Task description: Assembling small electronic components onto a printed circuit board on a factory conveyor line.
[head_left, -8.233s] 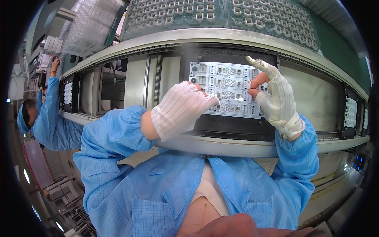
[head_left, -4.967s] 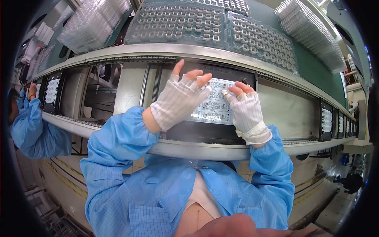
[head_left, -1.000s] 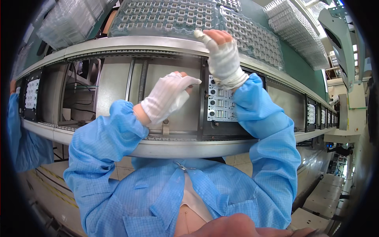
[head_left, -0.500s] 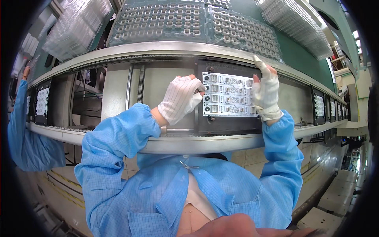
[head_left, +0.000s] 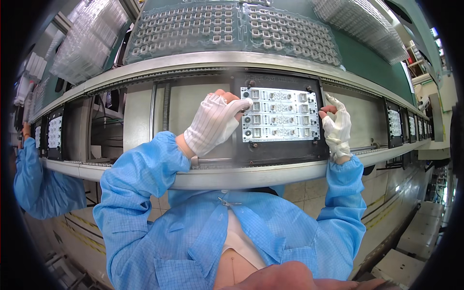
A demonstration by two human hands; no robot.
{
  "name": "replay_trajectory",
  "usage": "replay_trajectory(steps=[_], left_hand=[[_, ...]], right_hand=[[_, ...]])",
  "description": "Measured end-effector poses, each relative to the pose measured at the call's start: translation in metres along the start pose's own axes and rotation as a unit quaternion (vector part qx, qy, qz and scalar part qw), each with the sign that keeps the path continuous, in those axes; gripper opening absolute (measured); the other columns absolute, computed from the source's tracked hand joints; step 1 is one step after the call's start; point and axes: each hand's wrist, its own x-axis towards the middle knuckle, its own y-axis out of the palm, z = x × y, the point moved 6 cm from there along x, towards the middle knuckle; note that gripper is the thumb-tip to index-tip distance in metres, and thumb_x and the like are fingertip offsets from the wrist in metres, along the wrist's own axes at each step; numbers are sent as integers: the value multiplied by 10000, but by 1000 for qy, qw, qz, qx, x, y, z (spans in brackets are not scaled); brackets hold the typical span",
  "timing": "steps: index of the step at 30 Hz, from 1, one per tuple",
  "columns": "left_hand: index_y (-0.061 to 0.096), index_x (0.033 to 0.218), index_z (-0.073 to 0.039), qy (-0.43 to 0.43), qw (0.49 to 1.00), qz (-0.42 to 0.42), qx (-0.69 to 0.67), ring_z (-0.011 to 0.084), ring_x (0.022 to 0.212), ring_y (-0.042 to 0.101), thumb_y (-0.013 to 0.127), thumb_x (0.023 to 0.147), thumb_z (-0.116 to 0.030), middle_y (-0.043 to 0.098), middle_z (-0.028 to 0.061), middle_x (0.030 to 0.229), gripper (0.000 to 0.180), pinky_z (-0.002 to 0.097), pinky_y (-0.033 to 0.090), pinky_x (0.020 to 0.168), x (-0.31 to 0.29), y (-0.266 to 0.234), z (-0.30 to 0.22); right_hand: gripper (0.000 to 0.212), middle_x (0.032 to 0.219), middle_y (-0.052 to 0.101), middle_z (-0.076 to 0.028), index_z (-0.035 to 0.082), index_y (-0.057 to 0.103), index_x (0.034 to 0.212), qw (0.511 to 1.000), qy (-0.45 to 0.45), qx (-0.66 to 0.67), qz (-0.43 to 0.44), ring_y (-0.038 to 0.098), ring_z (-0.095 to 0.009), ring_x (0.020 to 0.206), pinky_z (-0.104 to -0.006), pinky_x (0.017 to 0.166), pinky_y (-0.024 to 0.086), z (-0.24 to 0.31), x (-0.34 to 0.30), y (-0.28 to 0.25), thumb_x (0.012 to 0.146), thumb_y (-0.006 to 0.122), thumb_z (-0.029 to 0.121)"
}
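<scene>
A white panel of several circuit boards (head_left: 268, 124), dotted with small square parts, lies in a black carrier plate (head_left: 285, 153) on the rail line before me. My left hand (head_left: 212, 122), in a white striped glove with bare fingertips, reaches its thumb to the panel's left edge. Its other fingers are curled in, and what they pinch, if anything, is hidden. Just off the panel's right edge is my right hand (head_left: 337, 126), gloved the same way. Thumb and forefinger are brought together there, with another finger raised; anything between them is too small to make out.
Clear trays of small square metal parts (head_left: 290, 36) lie on the green bench beyond the rail (head_left: 203, 60). Stacks of clear trays (head_left: 89, 41) stand at the back left and right. Other carriers (head_left: 394, 123) sit along the line. A co-worker's blue sleeve (head_left: 36, 179) shows at far left.
My right hand has come off the panel's right end to its right side, baring that end, and its fingers have drawn in. My left hand stays by the left edge. The view has shifted slightly.
</scene>
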Motion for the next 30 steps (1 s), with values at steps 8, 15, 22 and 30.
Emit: replay_trajectory(steps=[8,15,22,30], left_hand=[[579,1329,-130,73,995,66,13,236,1063,588,656,764,46,633,45,1049,597,491,338,1117,10,19,-13],[587,1315,-138,75,993,90,15,264,1141,564,664,733,54,622,57,1146,618,511,300,1136,14,20,-9],[584,1298,-163,98,986,131,12,268,1225,501,810,659,-275,560,45,1274,686,519,299,1141,7,6,-31],[586,1289,-161,171,979,68,83,237,1205,518,779,703,-324,559,30,1259,638,506,283,1148,6,16,-33]], right_hand=[[442,877,685,-40,67,622,1258,989,62,118,60,634,-174,822,-327,760,505,-21,2,6,822,678,111],[449,1032,679,-101,77,593,1296,998,-19,44,-27,637,-241,971,-369,895,492,-11,-1,-6,853,656,109],[626,1294,544,-167,103,474,1409,997,36,-1,64,556,-306,1152,-443,982,474,-14,-16,-6,802,605,28],[645,1291,546,-181,79,500,1386,997,46,0,65,552,-319,1156,-430,999,459,-16,-13,-4,750,550,-19]])
